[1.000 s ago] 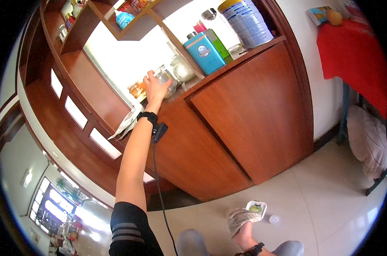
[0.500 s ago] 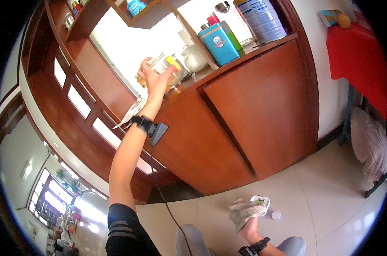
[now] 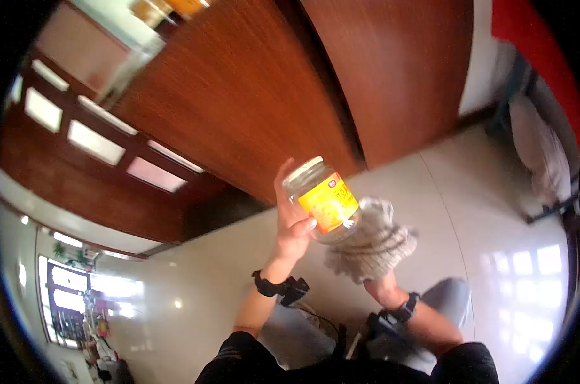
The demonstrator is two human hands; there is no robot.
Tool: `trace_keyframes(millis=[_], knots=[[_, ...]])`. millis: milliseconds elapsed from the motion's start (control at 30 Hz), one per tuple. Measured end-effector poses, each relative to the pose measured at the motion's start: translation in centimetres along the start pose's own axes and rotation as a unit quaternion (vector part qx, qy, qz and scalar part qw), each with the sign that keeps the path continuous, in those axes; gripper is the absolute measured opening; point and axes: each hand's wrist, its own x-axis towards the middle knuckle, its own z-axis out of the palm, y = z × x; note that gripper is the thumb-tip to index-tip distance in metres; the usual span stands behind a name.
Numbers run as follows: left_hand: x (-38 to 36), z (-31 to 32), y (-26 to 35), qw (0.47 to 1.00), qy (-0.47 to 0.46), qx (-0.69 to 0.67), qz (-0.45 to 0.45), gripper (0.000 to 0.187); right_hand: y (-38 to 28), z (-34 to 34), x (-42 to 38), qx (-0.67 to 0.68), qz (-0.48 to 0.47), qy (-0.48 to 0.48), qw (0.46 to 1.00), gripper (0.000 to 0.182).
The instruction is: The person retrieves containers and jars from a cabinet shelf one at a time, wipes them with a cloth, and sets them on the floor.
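Note:
A clear glass jar (image 3: 330,225) with a pale lid and a yellow label is tilted in front of me. My left hand (image 3: 292,224) wraps round its left side, the thumb across the label's lower edge. I cannot make out anything inside the jar. Close by on the right, a bunched grey-beige cloth (image 3: 379,246) covers the fingers of my right hand (image 3: 384,288), which grips it. The cloth is blurred and lies just beside the base of the jar, partly behind it. Both wrists carry black straps.
A brown wooden cabinet (image 3: 239,96) rises ahead, with blurred items on its top at upper left. Pale floor tiles (image 3: 437,198) spread below. A red cloth (image 3: 539,51) hangs at right above a pale bag (image 3: 539,147).
My left hand has come down from the cabinet top with the jar. My right hand has raised the cloth towards it. The view has tilted down.

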Motion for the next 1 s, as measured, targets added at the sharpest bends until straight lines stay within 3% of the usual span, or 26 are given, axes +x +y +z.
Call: trace_keyframes(millis=[33,100,133,200,267,367,400,500,533,600,733,867,1000], knots=[[-1.3,-0.4,-1.0,1.000,0.006,-0.006,-0.029,0.099,0.6,-0.5,-0.5,-0.033,-0.019,0.016,0.999,0.046],[-4.1,-1.1,-2.0,0.996,0.034,-0.013,-0.085,0.100,1.4,-1.4,-1.3,-0.146,0.045,0.048,0.987,0.045],[-5.1,-2.2,-2.7,0.997,0.025,-0.004,-0.068,0.102,2.2,-1.7,-1.8,-0.180,0.056,0.060,0.980,0.045],[-6.3,-3.2,-2.8,0.997,0.013,-0.034,-0.074,0.101,5.1,-1.9,-1.8,-0.176,-0.035,0.087,0.980,0.043],[-6.8,-4.5,-1.9,0.995,0.004,-0.070,-0.066,0.101,8.1,-3.7,-3.2,-0.194,-0.041,0.049,0.979,0.045],[-8.3,-6.2,-2.2,0.995,0.033,-0.056,-0.073,0.098,9.0,-3.8,-4.7,-0.193,0.035,0.027,0.980,0.051],[-9.0,-5.5,-2.2,0.995,0.072,-0.036,-0.060,0.087,8.8,-3.9,-5.4,-0.188,0.077,0.029,0.979,0.054],[-10.1,-6.1,-2.2,0.965,0.130,-0.139,-0.180,0.083,8.7,-3.6,-5.7,-0.124,0.128,0.058,0.982,0.057],[-9.9,-5.8,-2.0,0.968,0.147,-0.112,-0.170,0.071,8.6,-3.4,-5.6,-0.109,0.130,0.054,0.984,0.059],[-10.0,-5.4,-1.7,0.955,0.158,-0.137,-0.208,0.066,8.1,-2.9,-5.5,-0.081,0.139,0.051,0.986,0.059],[-10.2,-4.6,-1.3,0.933,0.187,-0.141,-0.274,0.062,6.0,-0.8,-4.1,-0.191,0.065,0.035,0.979,0.057],[-10.2,-4.8,-1.2,0.922,0.182,-0.196,-0.280,0.062,3.0,1.9,-2.6,-0.430,-0.114,0.000,0.896,0.054],[-9.7,-5.4,-1.5,0.943,0.135,-0.191,-0.237,0.060,0.8,4.9,-1.0,-0.660,-0.242,-0.052,0.709,0.052]])
